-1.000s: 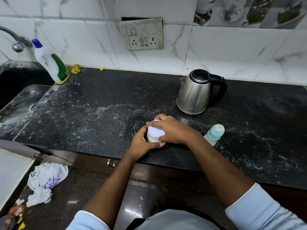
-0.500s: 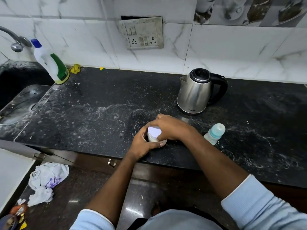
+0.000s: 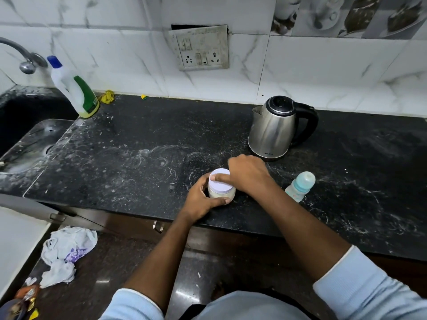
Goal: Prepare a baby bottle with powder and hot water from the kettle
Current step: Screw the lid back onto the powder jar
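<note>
A small clear jar of pale powder [image 3: 221, 193] with a lilac lid [image 3: 221, 184] stands near the front edge of the black counter [image 3: 129, 155]. My left hand [image 3: 203, 199] wraps around the jar's body. My right hand [image 3: 248, 175] lies over the lid's right side, its thumb across the top. A baby bottle [image 3: 300, 187] with a teal cap stands to the right of my hands. Behind them stands a steel kettle [image 3: 273, 128] with a black handle, its lid down.
A white and green detergent bottle [image 3: 74, 88] stands at the back left beside the sink [image 3: 25, 144] and tap [image 3: 25, 58]. A wall socket panel [image 3: 201, 48] is above the counter. Crumpled plastic bags [image 3: 65, 252] lie on the floor at the left.
My right hand has shifted to the right off the lid's top, so more of the lilac lid shows. My left hand stays around the jar.
</note>
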Tool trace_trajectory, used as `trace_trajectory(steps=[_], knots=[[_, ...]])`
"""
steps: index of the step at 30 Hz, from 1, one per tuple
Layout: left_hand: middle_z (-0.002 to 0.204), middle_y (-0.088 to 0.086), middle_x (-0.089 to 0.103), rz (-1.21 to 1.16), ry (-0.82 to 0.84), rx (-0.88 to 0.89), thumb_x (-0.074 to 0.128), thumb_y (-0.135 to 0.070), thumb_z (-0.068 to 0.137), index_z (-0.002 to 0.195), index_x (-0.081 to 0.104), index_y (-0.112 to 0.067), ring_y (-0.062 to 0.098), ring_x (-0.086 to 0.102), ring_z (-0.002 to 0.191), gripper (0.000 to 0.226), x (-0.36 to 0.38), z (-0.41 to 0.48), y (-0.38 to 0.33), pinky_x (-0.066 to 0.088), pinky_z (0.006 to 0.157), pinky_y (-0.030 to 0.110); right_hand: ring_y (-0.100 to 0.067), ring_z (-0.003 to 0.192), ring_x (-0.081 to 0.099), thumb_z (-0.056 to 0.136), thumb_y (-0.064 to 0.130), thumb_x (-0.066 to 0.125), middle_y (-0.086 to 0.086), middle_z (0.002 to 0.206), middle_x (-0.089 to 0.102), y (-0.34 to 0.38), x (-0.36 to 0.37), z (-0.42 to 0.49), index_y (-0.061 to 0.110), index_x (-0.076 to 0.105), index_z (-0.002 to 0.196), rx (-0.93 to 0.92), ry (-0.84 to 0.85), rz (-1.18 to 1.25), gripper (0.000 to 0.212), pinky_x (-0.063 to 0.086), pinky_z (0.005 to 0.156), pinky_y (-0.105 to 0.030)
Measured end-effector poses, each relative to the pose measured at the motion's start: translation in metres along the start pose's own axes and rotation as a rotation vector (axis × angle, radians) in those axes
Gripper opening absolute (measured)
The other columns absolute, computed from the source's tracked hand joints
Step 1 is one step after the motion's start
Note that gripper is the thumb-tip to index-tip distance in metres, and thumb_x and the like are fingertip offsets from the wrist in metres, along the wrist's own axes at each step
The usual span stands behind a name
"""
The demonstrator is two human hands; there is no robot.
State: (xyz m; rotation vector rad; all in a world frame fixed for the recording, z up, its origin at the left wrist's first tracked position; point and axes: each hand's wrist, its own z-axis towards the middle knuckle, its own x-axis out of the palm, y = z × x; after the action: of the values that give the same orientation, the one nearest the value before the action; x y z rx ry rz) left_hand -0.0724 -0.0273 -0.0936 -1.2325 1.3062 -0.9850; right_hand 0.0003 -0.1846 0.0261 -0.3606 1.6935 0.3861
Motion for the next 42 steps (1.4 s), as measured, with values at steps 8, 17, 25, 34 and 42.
trace_trajectory(steps=[8,17,25,34,42], knots=[[0.123,-0.013,0.076,0.012,0.001,0.001,0.102,-0.007,0.062,0.132,0.063,-0.027,0.004,0.070,0.114,0.083,-0.001,-0.001,-0.001,0.053,0.091,0.014,-0.032,0.122,0.056,0.086,0.032,0.080,-0.008,0.138,0.049,0.003,0.006,-0.002,0.040,0.041,0.155,-0.202,0.262,0.161,0.079,0.051,0.091,-0.042],[0.123,-0.013,0.076,0.044,0.022,0.018,0.105,-0.018,0.059,0.130,0.064,-0.033,0.005,0.071,0.114,0.083,-0.003,0.000,-0.001,0.054,0.090,0.015,-0.028,0.120,0.052,0.083,0.042,0.080,-0.005,0.136,0.049,0.005,0.011,-0.005,0.040,0.039,0.153,-0.267,0.196,0.061,0.080,0.055,0.091,-0.047],[0.123,-0.014,0.075,0.065,0.023,0.035,0.102,-0.014,0.057,0.130,0.063,-0.036,0.006,0.070,0.114,0.086,-0.002,0.002,0.002,0.053,0.092,0.016,-0.038,0.112,0.066,0.089,0.051,0.070,-0.016,0.131,0.059,0.011,0.014,-0.011,0.030,0.041,0.156,-0.222,0.073,-0.025,0.076,0.052,0.084,-0.041],[0.125,-0.007,0.075,0.092,0.039,0.034,0.099,-0.021,0.054,0.138,0.061,-0.025,0.011,0.070,0.117,0.092,-0.003,0.003,0.003,0.054,0.099,0.023,-0.040,0.118,0.063,0.092,0.044,0.067,-0.015,0.139,0.053,0.012,0.022,-0.017,0.035,0.036,0.158,-0.190,0.089,0.058,0.074,0.053,0.092,-0.046],[0.119,-0.011,0.076,0.126,0.042,0.050,0.095,-0.002,0.065,0.128,0.064,-0.031,0.003,0.070,0.108,0.076,-0.003,0.003,0.002,0.053,0.093,0.020,-0.043,0.114,0.065,0.094,0.046,0.062,-0.023,0.139,0.056,0.018,0.033,-0.018,0.025,0.034,0.160,-0.153,0.028,0.046,0.075,0.054,0.093,-0.049]])
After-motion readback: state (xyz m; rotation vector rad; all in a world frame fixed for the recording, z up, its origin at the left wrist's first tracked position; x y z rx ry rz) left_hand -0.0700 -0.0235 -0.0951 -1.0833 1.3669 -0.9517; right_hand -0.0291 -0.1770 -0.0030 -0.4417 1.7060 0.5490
